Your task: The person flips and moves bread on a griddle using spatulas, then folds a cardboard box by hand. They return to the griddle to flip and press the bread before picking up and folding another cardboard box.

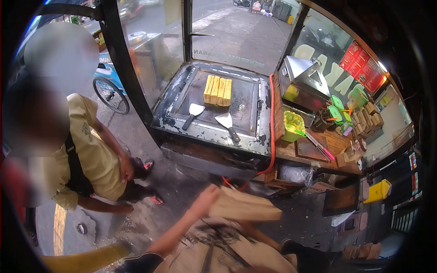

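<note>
My left hand [205, 200] grips the upper left edge of a brown paper package [246, 205], which lies in front of my chest. The package hides my right hand; only part of that forearm shows below it. Beyond, on the flat metal griddle [170, 113], stands a block of yellow bread slices [218, 91], several in a row. Two scrapers rest on the griddle's near side: one [193, 114] at the left, the other [226, 125] nearer the middle. Neither scraper is touched by a hand.
A person [91, 150] in a tan shirt stands at the left. Right of the griddle are a red hose [273, 118], a metal box [305, 82], a yellow-green tub [292, 127], pink-handled tongs [321, 146] and stacked brown packages [368, 120]. Below stands a yellow bin [378, 191].
</note>
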Motion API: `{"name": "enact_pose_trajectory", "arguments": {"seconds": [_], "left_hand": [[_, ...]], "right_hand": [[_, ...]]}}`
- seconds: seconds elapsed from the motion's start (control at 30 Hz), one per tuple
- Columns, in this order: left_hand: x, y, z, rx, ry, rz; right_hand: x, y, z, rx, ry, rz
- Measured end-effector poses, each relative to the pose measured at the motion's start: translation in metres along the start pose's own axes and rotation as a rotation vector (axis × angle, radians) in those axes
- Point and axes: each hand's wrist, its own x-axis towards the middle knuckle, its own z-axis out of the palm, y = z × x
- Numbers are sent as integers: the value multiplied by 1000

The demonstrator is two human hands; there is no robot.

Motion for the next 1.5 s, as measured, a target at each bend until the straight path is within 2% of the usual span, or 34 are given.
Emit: {"name": "enact_pose_trajectory", "arguments": {"seconds": [0.07,0.17,0.27,0.3,0.37,0.6,0.7,0.8,0.93,1.03,1.1,1.2,1.3,1.4,1.5], "left_hand": [[-1,-11,8,-8,0,-72],[2,-3,2,82,110,-43],[1,-8,0,209,103,-89],[-1,-14,2,245,91,-134],[-5,-29,10,321,61,-219],[0,-29,10,399,-52,-256],[17,-22,8,122,179,51],[29,2,7,-356,334,-108],[47,15,4,-594,367,-291],[60,22,1,-724,345,-437],[70,27,1,-855,360,-513],[86,25,7,-953,337,-450],[110,34,11,-946,329,-421],[134,47,4,-810,286,-386],[154,57,4,-687,255,-339]], "right_hand": [[-1,21,7,-199,-16,-114],[3,34,7,-410,-20,-259],[28,-91,-48,93,-73,-113],[28,-101,-50,685,-140,149],[30,-116,-52,897,-46,272],[47,-108,-53,310,334,107],[55,-122,-81,115,341,63],[61,-109,-101,81,350,-18],[72,-110,-121,32,361,-53],[80,-106,-126,132,347,1],[87,-106,-135,238,299,112],[97,-109,-149,399,227,314],[112,-105,-165,554,207,350],[126,-87,-178,756,212,253],[138,-70,-185,832,258,170]]}}
